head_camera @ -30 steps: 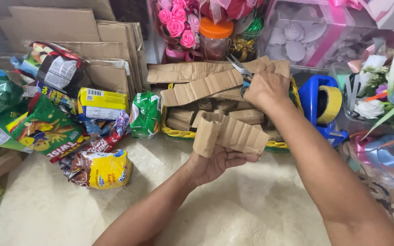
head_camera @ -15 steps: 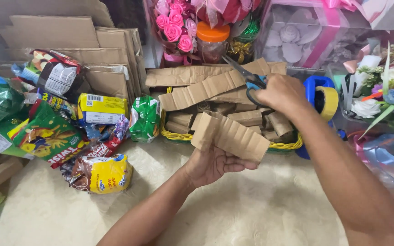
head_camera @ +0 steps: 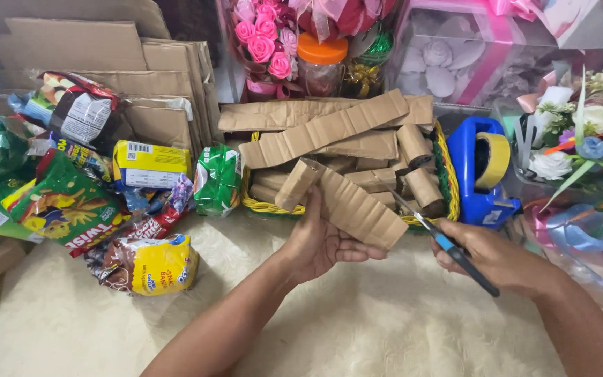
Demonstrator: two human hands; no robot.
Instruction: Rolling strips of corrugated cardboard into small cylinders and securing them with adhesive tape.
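Observation:
My left hand (head_camera: 326, 241) grips a folded strip of brown corrugated cardboard (head_camera: 347, 202), held over the cream cloth. My right hand (head_camera: 500, 258) holds blue-handled scissors (head_camera: 441, 241), blades pointing up-left toward the strip's right end, just short of it. Behind the strip sits a yellow woven basket (head_camera: 448, 181) piled with more cardboard strips (head_camera: 322, 129) and rolled cardboard pieces.
A blue tape dispenser (head_camera: 479, 171) stands right of the basket. Snack packets (head_camera: 141, 262) lie in a heap at left, with flat cardboard sheets (head_camera: 106, 49) behind. Pink fabric roses (head_camera: 266, 42), an orange-lidded jar (head_camera: 321, 64), gift boxes and ribbons line the back and right.
My right hand came down from the basket's top to the lower right, now carrying the scissors. The left hand kept the cardboard strip in nearly the same place.

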